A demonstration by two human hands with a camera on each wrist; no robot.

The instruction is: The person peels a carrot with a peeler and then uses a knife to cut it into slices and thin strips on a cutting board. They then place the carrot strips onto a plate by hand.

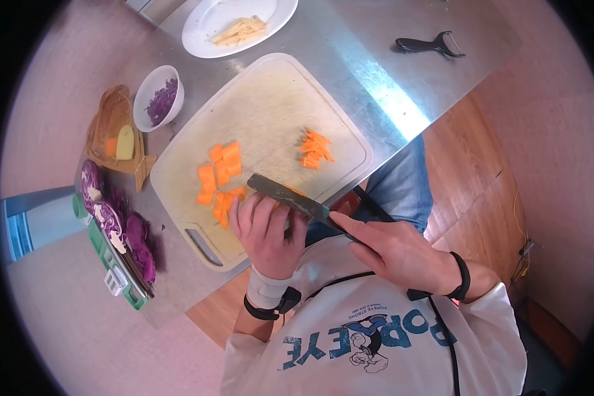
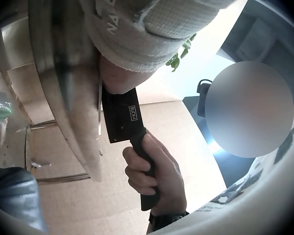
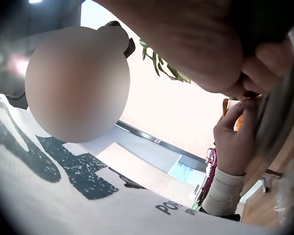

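Observation:
My right hand [image 1: 402, 254] grips the black handle of a cleaver [image 1: 287, 198], its broad dark blade lying over the near edge of the white cutting board [image 1: 270, 99]. Against the near side of that blade, my left hand [image 1: 270, 237] bends its fingers down to the board and holds a carrot piece that they mostly hide. A bit of orange carrot [image 1: 297, 191] shows just past the blade. Thick carrot slices [image 1: 221, 168] lie by the left fingertips, and a small pile of carrot strips [image 1: 315, 148] sits on the board's right part. The left wrist view shows the cleaver handle [image 2: 148, 171] wrapped by the right fingers.
Behind the board are a white plate [image 1: 201, 33] with pale strips and a bowl [image 1: 140, 105] of shredded purple cabbage. A wicker basket [image 1: 102, 125] and cut purple cabbage [image 1: 138, 244] stand left. A black peeler [image 1: 419, 45] lies at the back right.

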